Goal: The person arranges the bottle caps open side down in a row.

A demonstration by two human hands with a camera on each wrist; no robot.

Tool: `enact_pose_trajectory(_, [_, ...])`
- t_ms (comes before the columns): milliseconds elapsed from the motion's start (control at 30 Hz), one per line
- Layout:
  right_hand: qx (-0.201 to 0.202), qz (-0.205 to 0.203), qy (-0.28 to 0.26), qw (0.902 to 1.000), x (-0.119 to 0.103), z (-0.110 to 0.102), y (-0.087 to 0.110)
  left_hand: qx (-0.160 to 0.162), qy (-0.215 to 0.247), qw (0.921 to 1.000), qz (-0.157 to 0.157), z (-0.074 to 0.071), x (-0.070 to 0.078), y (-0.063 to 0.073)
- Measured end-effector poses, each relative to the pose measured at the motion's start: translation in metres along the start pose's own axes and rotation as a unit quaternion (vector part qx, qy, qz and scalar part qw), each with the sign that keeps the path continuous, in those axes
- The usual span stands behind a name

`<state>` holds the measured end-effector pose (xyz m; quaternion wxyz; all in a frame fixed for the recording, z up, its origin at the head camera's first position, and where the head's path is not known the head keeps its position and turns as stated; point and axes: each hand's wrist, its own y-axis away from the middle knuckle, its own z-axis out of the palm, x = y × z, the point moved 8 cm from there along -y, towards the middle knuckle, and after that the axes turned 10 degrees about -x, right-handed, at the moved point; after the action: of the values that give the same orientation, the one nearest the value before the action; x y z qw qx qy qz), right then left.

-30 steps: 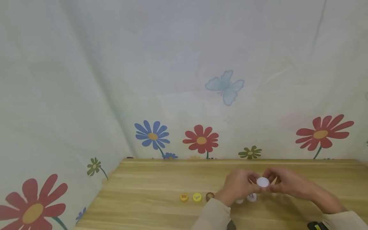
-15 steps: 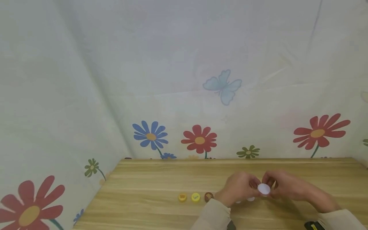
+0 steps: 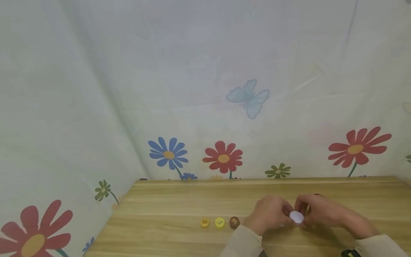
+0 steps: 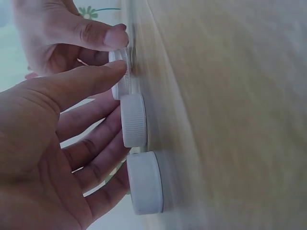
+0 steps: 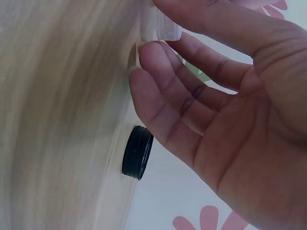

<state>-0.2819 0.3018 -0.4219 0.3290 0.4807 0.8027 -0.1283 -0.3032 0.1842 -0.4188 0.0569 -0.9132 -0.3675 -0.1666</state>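
A white bottle cap with a ribbed side is pinched between my left hand and my right hand, close over the wooden table. In the left wrist view, both thumbs press on this cap from either side. Two more white caps stand on the table by the left hand's fingers, a ribbed one and a smoother one. The left hand mostly hides them in the head view. Below the right hand's fingers, in the right wrist view, is a black cap.
Left of the hands, an orange cap, a yellow cap and a brown cap lie in a row on the wooden table. A flower-printed cloth hangs behind the table's back edge.
Both hands have moved down toward the table with the white cap between them. The white caps beneath the left hand have become almost fully covered in the head view.
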Motion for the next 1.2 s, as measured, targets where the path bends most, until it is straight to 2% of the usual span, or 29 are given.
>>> enact_pose_trajectory(133, [-0.012, 0.004, -0.007, 0.9999, 0.007, 0.010, 0.005, -0.021, -0.011, 0.9997, -0.006, 0.012, 0.004, 0.002])
enact_pose_trajectory(233, [-0.013, -0.003, -0.001, 0.9999, 0.010, 0.013, 0.008, -0.024, -0.019, 0.9995, -0.005, 0.017, 0.007, 0.001])
enact_pose_trajectory(367, [-0.013, -0.012, 0.000, 0.9998, 0.008, 0.010, 0.010, -0.017, -0.030, 0.9994, 0.001, 0.014, 0.010, 0.000])
enact_pose_trajectory(533, [-0.013, -0.005, -0.008, 0.9999, 0.004, 0.005, 0.012, -0.019, -0.015, 0.9997, 0.004, 0.009, 0.011, 0.001])
enact_pose_trajectory(633, [-0.003, -0.030, -0.015, 0.9994, 0.005, -0.002, 0.013, -0.010, 0.003, 0.9999, -0.001, 0.004, 0.009, 0.001])
enact_pose_trajectory(733, [0.013, -0.081, -0.026, 0.9963, 0.007, -0.013, 0.017, 0.008, 0.029, 0.9995, -0.002, -0.001, 0.009, -0.002])
enact_pose_trajectory(800, [0.020, -0.085, -0.034, 0.9956, 0.011, -0.022, 0.020, 0.018, 0.051, 0.9985, 0.000, -0.004, 0.010, -0.005])
enact_pose_trajectory(867, [0.032, -0.070, -0.029, 0.9966, 0.014, -0.031, 0.022, 0.024, 0.067, 0.9975, 0.000, -0.005, 0.011, -0.011])
enact_pose_trajectory(967, [0.057, -0.001, 0.001, 0.9984, 0.021, -0.045, 0.025, 0.027, 0.080, 0.9964, 0.002, -0.005, 0.016, -0.019])
enact_pose_trajectory(1067, [0.079, 0.053, 0.032, 0.9949, 0.027, -0.054, 0.027, 0.022, 0.101, 0.9947, -0.005, -0.001, 0.019, -0.025])
enact_pose_trajectory(1200, [0.098, 0.081, 0.056, 0.9903, 0.037, -0.058, 0.029, 0.018, 0.125, 0.9917, -0.023, 0.005, 0.020, -0.032])
